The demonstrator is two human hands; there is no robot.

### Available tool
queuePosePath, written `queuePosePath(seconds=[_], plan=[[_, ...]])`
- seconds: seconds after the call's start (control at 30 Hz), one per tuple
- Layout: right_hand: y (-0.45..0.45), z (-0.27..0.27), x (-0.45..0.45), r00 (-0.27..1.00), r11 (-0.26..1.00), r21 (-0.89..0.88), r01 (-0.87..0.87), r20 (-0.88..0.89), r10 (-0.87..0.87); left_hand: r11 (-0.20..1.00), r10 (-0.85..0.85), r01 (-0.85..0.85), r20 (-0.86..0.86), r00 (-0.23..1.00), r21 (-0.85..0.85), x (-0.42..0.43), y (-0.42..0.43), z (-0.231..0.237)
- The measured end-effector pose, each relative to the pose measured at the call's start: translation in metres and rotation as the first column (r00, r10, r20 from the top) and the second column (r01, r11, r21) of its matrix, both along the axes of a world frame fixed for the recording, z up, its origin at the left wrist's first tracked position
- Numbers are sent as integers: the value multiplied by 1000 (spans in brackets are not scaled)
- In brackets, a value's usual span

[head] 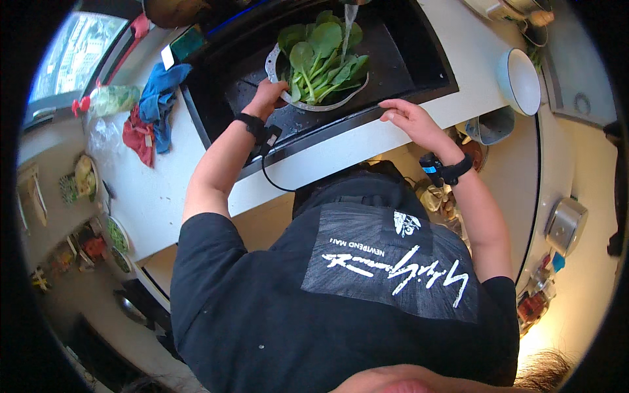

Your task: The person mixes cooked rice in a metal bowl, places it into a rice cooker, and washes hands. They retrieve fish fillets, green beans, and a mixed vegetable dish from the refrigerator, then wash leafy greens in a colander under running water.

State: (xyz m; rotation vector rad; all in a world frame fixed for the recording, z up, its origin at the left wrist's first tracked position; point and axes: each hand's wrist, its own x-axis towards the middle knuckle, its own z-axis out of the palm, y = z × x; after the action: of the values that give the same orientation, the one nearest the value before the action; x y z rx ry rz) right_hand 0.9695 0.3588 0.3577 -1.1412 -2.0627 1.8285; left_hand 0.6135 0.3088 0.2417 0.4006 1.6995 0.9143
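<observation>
Leafy greens [314, 69] with broad dark leaves and pale stems fill a light-rimmed colander [322, 107] in the black sink [393, 54]. Water [349, 29] runs onto the leaves from a tap at the top of the view. My left hand [269, 96] grips the colander's rim at its near left side, fingers partly hidden by the rim. Over the sink's front edge, to the right of the colander, my right hand [405, 115] hovers with slightly bent fingers and holds nothing. Both wrists wear black straps with small devices.
Blue [159, 103] and red cloths [139, 135] lie on the white counter [152, 206] at left, beside a plastic bag of greens [115, 99]. A white bowl [523, 83] stands right of the sink. A cable [268, 174] hangs over the counter's front edge near my left wrist.
</observation>
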Motion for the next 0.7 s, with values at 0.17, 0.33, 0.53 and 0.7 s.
queuePosePath(seconds=[0.17,0.33,0.53,0.7], plan=[[-4,15,0,996,996,-7,-85,-23,85,1000,1,-1,13,1000,-11,6,-6,-18],[-6,17,3,978,982,-51,-183,92,187,996,87,-87,77,993,-11,2,-11,-39],[7,23,-1,972,970,-95,-222,57,228,999,-23,18,115,993,42,3,-8,-36],[40,36,-27,953,951,-83,-299,21,302,994,-98,105,203,974,-28,2,-9,-22]])
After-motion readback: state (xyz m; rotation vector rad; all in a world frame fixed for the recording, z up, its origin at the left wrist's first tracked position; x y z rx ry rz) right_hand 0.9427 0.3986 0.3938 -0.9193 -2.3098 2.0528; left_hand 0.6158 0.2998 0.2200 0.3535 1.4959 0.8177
